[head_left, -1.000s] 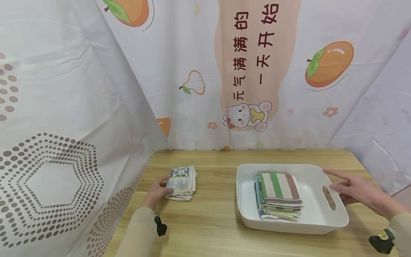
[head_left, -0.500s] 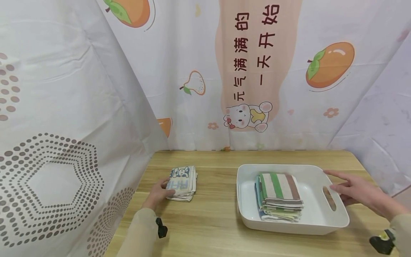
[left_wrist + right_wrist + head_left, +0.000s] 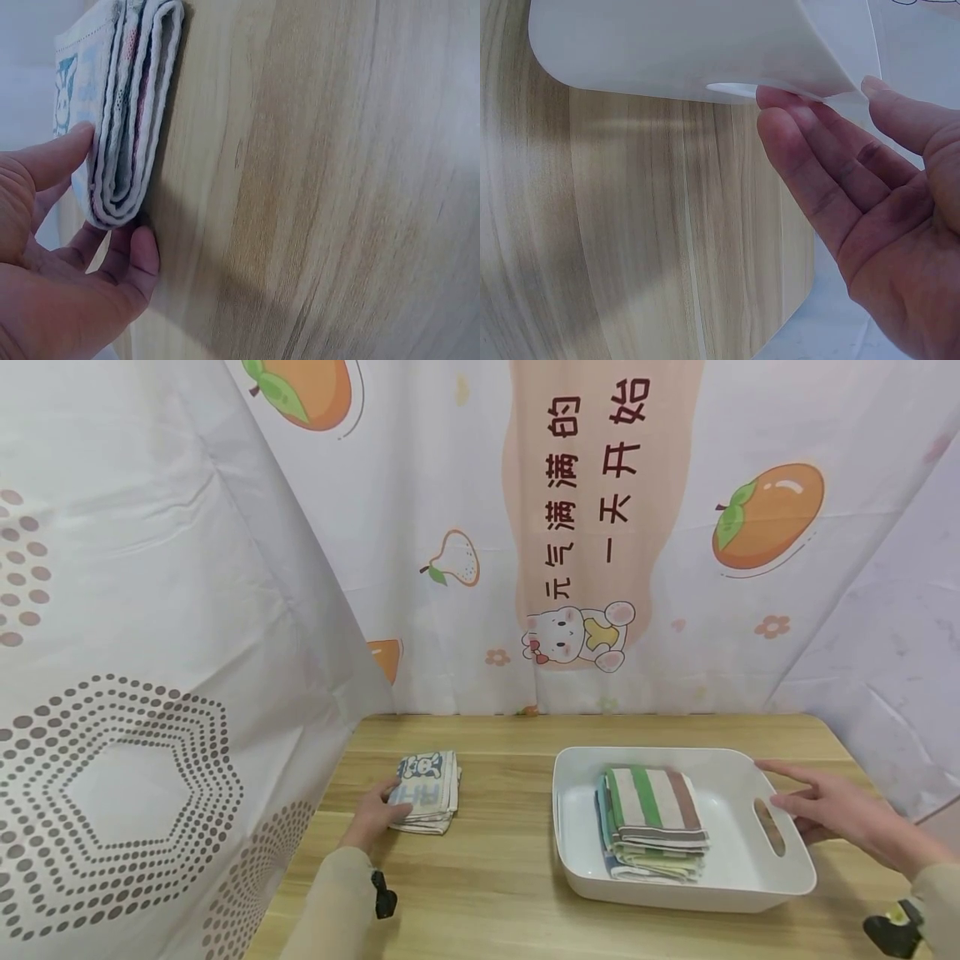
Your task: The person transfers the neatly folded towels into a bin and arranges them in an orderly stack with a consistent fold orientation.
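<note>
On the left of the table, a folded towel with a blue skull print lies flat. My left hand grips its left edge; the left wrist view has the thumb on top of the folded layers and the other fingers low beside the fold. At the right, a white plastic basket with a handle slot holds a stack of folded towels, a green-and-brown striped one uppermost. My right hand holds the basket's right rim near the slot, thumb at the rim and fingers against the outer wall.
The wooden table spans between towel and basket. A printed curtain hangs behind its back edge, and a dotted white sheet closes off the left side.
Both hands stay almost where they were. The left hand has edged slightly farther over the towel; towel and basket remain in place. The head view has tilted up a little.
</note>
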`<action>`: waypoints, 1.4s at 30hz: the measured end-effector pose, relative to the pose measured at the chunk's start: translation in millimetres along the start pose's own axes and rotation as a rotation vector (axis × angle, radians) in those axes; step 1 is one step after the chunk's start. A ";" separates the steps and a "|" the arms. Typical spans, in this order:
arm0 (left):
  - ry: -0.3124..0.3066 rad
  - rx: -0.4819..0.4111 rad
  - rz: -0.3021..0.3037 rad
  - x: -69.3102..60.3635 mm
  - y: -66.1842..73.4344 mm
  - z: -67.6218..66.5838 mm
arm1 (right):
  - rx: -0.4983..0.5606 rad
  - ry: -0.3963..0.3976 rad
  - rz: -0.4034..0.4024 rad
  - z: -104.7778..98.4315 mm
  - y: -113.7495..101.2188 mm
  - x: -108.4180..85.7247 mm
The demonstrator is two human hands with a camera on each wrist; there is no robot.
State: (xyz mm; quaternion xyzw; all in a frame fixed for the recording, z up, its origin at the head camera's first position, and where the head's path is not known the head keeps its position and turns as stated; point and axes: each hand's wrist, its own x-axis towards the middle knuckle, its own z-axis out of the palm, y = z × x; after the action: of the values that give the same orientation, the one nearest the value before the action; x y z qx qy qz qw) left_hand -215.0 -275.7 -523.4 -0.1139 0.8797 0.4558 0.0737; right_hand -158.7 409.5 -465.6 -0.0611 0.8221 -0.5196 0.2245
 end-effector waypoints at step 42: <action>0.023 0.034 0.017 3.7 6.0 7.3 | 0.008 0.004 0.037 1.9 -5.1 -2.5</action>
State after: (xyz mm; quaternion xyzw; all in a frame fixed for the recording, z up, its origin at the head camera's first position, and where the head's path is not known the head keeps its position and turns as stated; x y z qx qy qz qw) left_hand -219.9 -266.9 -523.8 -0.1103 0.8891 0.4399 0.0616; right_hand -156.3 406.4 -461.0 -0.0440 0.8215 -0.5187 0.2326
